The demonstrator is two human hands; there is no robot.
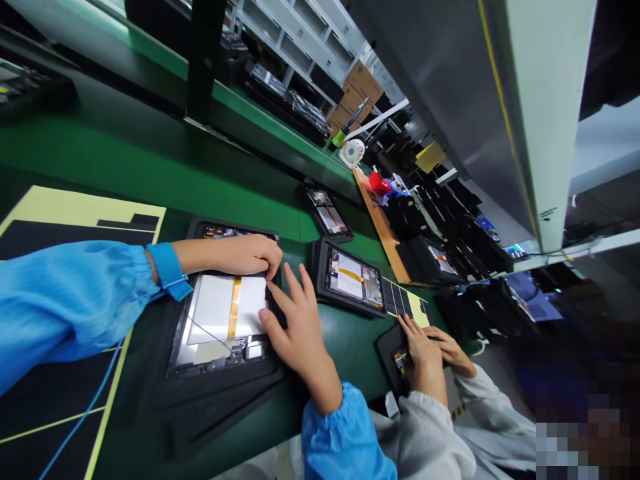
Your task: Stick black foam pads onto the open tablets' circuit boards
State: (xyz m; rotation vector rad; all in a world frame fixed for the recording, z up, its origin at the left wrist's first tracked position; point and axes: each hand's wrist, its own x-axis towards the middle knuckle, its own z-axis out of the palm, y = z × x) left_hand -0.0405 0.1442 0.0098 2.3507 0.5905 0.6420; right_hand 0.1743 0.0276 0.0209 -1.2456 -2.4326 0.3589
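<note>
An opened tablet (220, 320) lies in a black tray (215, 393) on the green belt, showing a white battery with an orange strip. My left hand (250, 255) rests curled on the tablet's far edge, fingertips pressing down near the corner. My right hand (295, 320) lies on the tablet's right edge, fingers stretched out, thumb pressing on a dark part of the edge. Both arms wear blue sleeves, and a blue wrist strap with a cord sits on my left wrist.
Two more opened tablets in trays (350, 275) (329, 213) lie further along the belt. A co-worker's hands (430, 343) in white sleeves work on another device. A black-and-yellow mat (60, 213) lies at left. A small white fan (353, 152), boxes and shelves stand behind.
</note>
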